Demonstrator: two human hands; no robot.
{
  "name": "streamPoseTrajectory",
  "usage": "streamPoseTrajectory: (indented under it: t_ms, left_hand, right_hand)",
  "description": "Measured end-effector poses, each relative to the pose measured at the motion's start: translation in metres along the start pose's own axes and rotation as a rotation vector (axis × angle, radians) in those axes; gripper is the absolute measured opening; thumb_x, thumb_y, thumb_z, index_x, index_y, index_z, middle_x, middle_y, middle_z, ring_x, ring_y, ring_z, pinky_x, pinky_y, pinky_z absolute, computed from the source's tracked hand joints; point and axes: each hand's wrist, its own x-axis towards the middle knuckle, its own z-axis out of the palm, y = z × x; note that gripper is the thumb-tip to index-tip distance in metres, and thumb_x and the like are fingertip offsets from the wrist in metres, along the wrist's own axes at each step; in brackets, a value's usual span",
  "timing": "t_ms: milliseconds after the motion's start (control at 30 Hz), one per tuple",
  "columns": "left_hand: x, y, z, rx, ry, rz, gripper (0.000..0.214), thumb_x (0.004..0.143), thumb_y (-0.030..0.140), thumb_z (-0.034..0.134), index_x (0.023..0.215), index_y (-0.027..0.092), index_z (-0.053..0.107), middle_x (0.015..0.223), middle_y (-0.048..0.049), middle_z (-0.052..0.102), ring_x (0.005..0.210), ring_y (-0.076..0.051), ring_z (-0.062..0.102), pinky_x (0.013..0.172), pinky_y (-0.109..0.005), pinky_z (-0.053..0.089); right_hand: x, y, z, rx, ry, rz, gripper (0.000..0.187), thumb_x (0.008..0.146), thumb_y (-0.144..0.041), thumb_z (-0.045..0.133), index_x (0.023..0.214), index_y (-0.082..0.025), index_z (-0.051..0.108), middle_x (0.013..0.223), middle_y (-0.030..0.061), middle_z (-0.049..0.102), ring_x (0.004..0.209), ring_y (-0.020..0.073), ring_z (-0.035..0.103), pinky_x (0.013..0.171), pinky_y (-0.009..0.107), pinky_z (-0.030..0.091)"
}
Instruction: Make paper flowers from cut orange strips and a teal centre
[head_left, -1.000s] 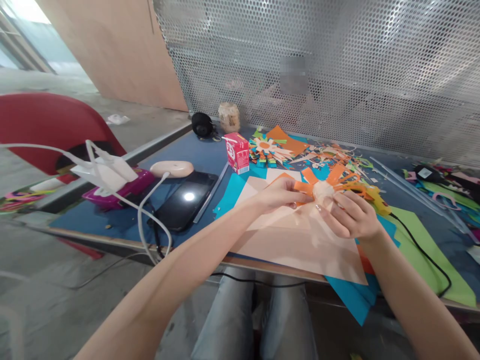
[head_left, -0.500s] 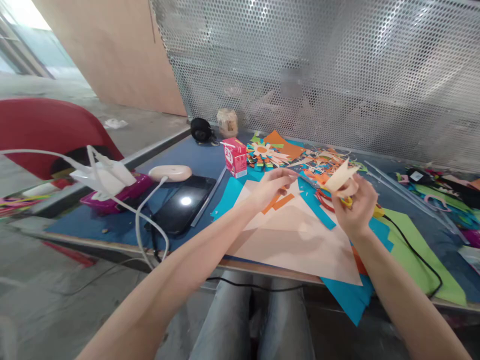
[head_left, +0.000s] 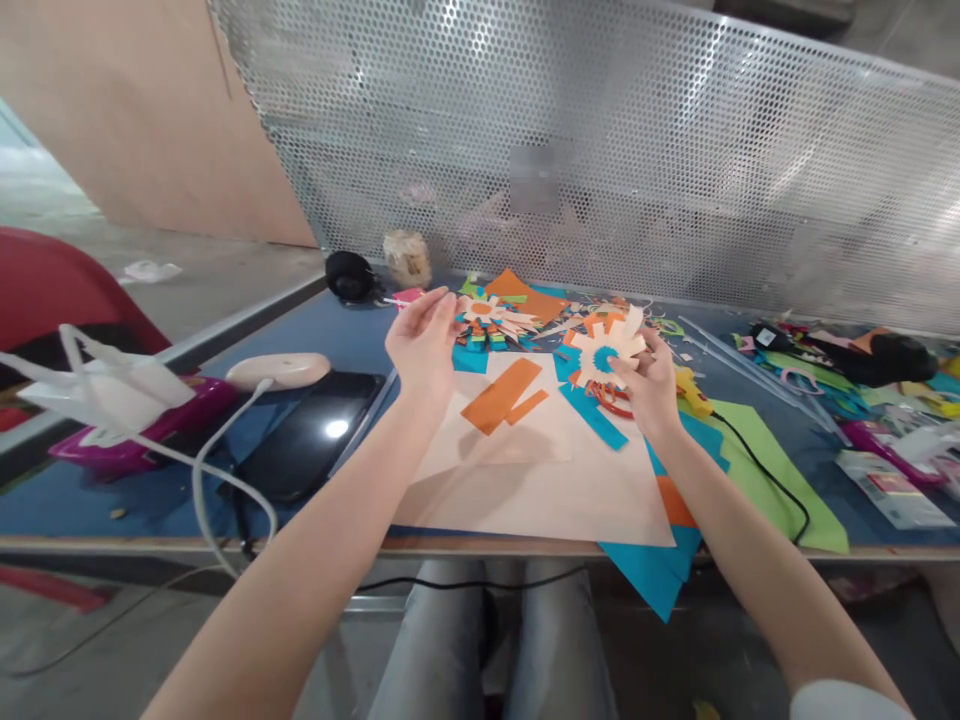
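Observation:
My right hand [head_left: 651, 385] pinches a cream paper flower [head_left: 626, 338] by its right side, its petals spread and its middle showing blue. My left hand [head_left: 424, 340] is raised at the left with its fingertips drawn together. What lies between them, if anything, I cannot make out. Below the hands, two orange paper strips [head_left: 501, 396] rest on a large cream sheet [head_left: 540, 500]. Red-handled scissors [head_left: 613, 402], partly hidden, lie under the flower. Another finished-looking paper flower [head_left: 481, 310] with an orange middle sits behind, between my hands.
Blue paper [head_left: 651, 575] overhangs the front edge beside a green sheet [head_left: 757, 480]. A yellow tool [head_left: 694, 392] trails a black cord. At left are a phone [head_left: 307, 440], a white device [head_left: 277, 371] and a purple power strip [head_left: 142, 425]. A perforated metal panel [head_left: 480, 130] stands behind.
The view has swung to the right. My left hand has lifted away from the orange strips, which now show more fully. My right hand has turned the paper flower to face me.

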Motion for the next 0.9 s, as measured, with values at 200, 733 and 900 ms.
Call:
streamPoseTrajectory:
  t_ms: [200,733,900]
  left_hand:
    - [0.02,0.024,-0.005,-0.219,0.226,0.05,0.009,0.086,0.015,0.049,0.076,0.015,0.05,0.059,0.0072,0.058,0.065,-0.004,0.061,0.058,-0.016,0.044]
    - [-0.062,-0.025,0.005,0.459,-0.968,-0.389,0.045,0.055,0.043,0.074,0.085,0.012,0.061,0.086,-0.0068,0.065,0.077,-0.016,0.061,0.071,-0.029,0.049]
    - [-0.058,-0.025,0.0,0.669,-0.874,-0.234,0.033,0.067,0.041,0.063,0.085,0.013,0.061,0.079,-0.0046,0.064,0.067,-0.013,0.058,0.057,-0.024,0.045]
  right_hand:
    - [0.004,0.004,-0.005,0.057,0.05,0.096,0.065,0.057,-0.028,0.073,0.114,-0.027,0.043,0.078,-0.0034,0.059,0.07,0.0145,0.06,0.063,0.03,0.052]
    - [-0.014,-0.012,0.013,-0.084,-0.411,-0.082,0.077,0.068,-0.041,0.065,0.135,-0.037,0.026,0.091,0.0003,0.061,0.072,0.0172,0.059,0.064,0.036,0.054]
    - [-0.012,-0.016,0.004,-0.643,-0.153,-0.395,0.055,0.077,-0.044,0.054,0.13,-0.034,0.04,0.115,0.0059,0.053,0.1,0.0231,0.051,0.086,0.047,0.045]
